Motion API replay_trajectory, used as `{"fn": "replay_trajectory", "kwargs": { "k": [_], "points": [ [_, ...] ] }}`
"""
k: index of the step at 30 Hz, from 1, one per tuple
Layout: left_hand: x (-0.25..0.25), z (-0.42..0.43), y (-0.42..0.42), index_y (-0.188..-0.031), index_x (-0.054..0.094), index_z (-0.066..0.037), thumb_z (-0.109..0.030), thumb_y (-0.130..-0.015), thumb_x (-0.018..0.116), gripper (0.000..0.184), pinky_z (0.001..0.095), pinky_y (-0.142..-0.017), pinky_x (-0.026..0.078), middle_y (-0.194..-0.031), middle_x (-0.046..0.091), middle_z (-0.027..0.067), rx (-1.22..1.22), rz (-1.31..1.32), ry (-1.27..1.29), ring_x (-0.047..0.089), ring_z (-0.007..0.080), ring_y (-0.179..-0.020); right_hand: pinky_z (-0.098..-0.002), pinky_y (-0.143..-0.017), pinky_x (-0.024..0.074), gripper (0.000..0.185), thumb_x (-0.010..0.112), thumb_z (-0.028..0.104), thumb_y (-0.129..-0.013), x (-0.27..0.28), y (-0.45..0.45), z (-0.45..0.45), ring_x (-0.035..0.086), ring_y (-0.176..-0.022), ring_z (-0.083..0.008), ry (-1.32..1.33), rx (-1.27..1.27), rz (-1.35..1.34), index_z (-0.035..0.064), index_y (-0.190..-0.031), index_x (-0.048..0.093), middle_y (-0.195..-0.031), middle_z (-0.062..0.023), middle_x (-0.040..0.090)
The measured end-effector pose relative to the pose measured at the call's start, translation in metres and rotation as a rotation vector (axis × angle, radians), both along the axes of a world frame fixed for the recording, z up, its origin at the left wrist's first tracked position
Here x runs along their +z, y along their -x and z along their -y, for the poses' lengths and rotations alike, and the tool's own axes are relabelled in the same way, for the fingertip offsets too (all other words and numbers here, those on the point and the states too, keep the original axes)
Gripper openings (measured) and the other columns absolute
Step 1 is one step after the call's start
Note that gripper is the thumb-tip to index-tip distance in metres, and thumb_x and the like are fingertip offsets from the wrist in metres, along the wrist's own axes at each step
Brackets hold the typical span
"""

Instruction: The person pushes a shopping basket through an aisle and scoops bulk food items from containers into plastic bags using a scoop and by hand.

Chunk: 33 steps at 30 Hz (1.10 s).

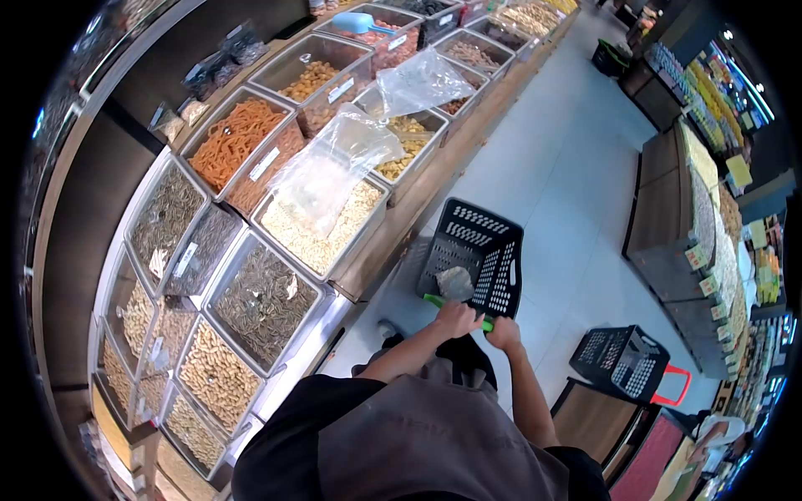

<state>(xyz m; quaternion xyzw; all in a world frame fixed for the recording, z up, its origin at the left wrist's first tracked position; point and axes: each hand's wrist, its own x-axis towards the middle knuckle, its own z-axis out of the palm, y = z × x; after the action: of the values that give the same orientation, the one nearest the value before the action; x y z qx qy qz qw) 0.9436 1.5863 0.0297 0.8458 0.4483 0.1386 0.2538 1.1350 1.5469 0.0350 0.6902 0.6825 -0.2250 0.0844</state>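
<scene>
Both of my hands are closed on the green handle [434,299] of a black shopping basket [478,225], which is in front of my body over the pale floor. My left hand [458,320] grips the handle near its middle, and my right hand [503,333] holds its right end. Inside the basket lies a small greyish package [455,284]. To the left, clear plastic bags [334,159] lie over a bin of pale peanuts [313,234].
Bins of seeds [263,301], orange snacks [238,142] and nuts line the left counter. A blue scoop [355,22] rests in a far bin. Another basket [618,359] with a red handle stands at the right, near display counters [668,234]. Another person [718,434] is at the lower right.
</scene>
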Motion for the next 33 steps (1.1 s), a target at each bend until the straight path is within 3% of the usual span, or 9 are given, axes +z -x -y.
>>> {"fn": "replay_trajectory", "kwargs": {
  "k": [7, 11, 14, 16, 17, 19, 22, 25, 33],
  "points": [
    [0.008, -0.092, -0.011, -0.062, 0.069, -0.003, -0.049, -0.096, 0.05, 0.061, 0.0507, -0.063, 0.054, -0.061, 0.066, 0.0192, -0.004, -0.014, -0.047, 0.067, 0.0394, -0.061, -0.0492, -0.08, 0.0568, 0.026, 0.062, 0.028, -0.078, 0.017, -0.015, -0.09, 0.071, -0.084, -0.0398, 0.041, 0.031, -0.04, 0.0054, -0.079, 0.075, -0.085, -0.0235, 0.072],
    [0.021, -0.151, -0.036, -0.066, 0.069, -0.003, -0.046, -0.096, 0.05, 0.056, 0.0525, -0.071, 0.053, -0.069, 0.067, 0.0205, 0.02, -0.064, 0.086, 0.068, 0.0386, -0.068, -0.0473, -0.077, 0.0578, 0.023, 0.063, 0.024, -0.077, 0.017, -0.036, -0.147, 0.071, -0.081, -0.0396, 0.0, -0.003, -0.077, 0.0041, -0.078, 0.074, -0.082, -0.0232, 0.071],
    [0.009, -0.184, -0.043, -0.081, 0.071, -0.004, -0.043, -0.096, 0.052, 0.046, 0.0524, -0.079, 0.052, -0.089, 0.071, 0.0206, 0.048, -0.053, 0.198, 0.069, 0.0356, -0.089, -0.0468, -0.078, 0.0579, 0.023, 0.064, 0.022, -0.076, 0.009, -0.045, -0.185, 0.072, -0.082, -0.039, -0.008, 0.013, -0.072, 0.0021, -0.079, 0.074, -0.084, -0.023, 0.072],
    [0.019, -0.2, -0.045, -0.105, 0.068, -0.005, -0.037, -0.096, 0.055, 0.036, 0.0523, -0.089, 0.049, -0.119, 0.067, 0.0187, 0.082, -0.082, 0.176, 0.059, 0.034, -0.117, -0.0467, -0.08, 0.0577, 0.025, 0.063, 0.023, -0.076, 0.014, -0.049, -0.215, 0.072, -0.085, -0.0386, -0.024, -0.009, -0.088, 0.0019, -0.082, 0.075, -0.087, -0.0231, 0.072],
    [0.024, -0.205, -0.043, -0.105, 0.068, -0.005, -0.037, -0.096, 0.055, 0.036, 0.0523, -0.089, 0.049, -0.119, 0.067, 0.0187, 0.091, -0.08, 0.172, 0.059, 0.034, -0.117, -0.0466, -0.081, 0.0576, 0.026, 0.063, 0.023, -0.076, 0.015, -0.052, -0.221, 0.072, -0.087, -0.0382, -0.005, -0.023, -0.087, 0.0018, -0.086, 0.075, -0.089, -0.0232, 0.073],
    [0.041, -0.213, -0.037, -0.133, 0.055, -0.008, -0.03, -0.094, 0.056, 0.045, 0.0531, -0.102, 0.043, -0.15, 0.044, 0.0175, 0.052, -0.046, 0.225, 0.038, 0.0346, -0.14, -0.0476, -0.082, 0.0574, 0.027, 0.062, 0.023, -0.076, 0.016, -0.059, -0.231, 0.071, -0.088, -0.0394, 0.007, -0.019, -0.086, 0.001, -0.086, 0.074, -0.091, -0.0242, 0.072],
    [0.056, -0.217, -0.042, -0.151, 0.037, -0.01, -0.022, -0.091, 0.057, 0.064, 0.0509, -0.11, 0.04, -0.16, 0.029, 0.0181, 0.122, -0.145, 0.201, 0.03, 0.0343, -0.147, -0.0498, -0.083, 0.057, 0.029, 0.06, 0.023, -0.078, 0.025, -0.07, -0.266, 0.071, -0.092, -0.0415, -0.033, -0.054, -0.09, -0.0007, -0.089, 0.073, -0.098, -0.0263, 0.071],
    [0.075, -0.218, -0.06, -0.156, 0.026, -0.008, -0.017, -0.09, 0.057, 0.074, 0.0481, -0.113, 0.037, -0.16, 0.025, 0.025, 0.146, -0.207, 0.272, 0.035, 0.0378, -0.144, -0.0499, -0.083, 0.0571, 0.029, 0.061, 0.022, -0.078, 0.033, -0.08, -0.287, 0.071, -0.091, -0.0407, -0.024, -0.11, -0.155, -0.001, -0.091, 0.073, -0.097, -0.0257, 0.072],
    [0.075, -0.318, -0.102, -0.155, 0.025, -0.002, -0.015, -0.086, 0.056, 0.077, 0.0522, -0.107, 0.042, -0.159, 0.024, 0.0289, -0.009, -0.317, 0.242, 0.043, 0.0395, -0.138, -0.0488, -0.082, 0.0575, 0.026, 0.062, 0.02, -0.075, 0.03, -0.122, -0.348, 0.071, -0.089, -0.0405, -0.078, -0.148, -0.145, -0.0003, -0.087, 0.073, -0.092, -0.0227, 0.073]
  ]
}}
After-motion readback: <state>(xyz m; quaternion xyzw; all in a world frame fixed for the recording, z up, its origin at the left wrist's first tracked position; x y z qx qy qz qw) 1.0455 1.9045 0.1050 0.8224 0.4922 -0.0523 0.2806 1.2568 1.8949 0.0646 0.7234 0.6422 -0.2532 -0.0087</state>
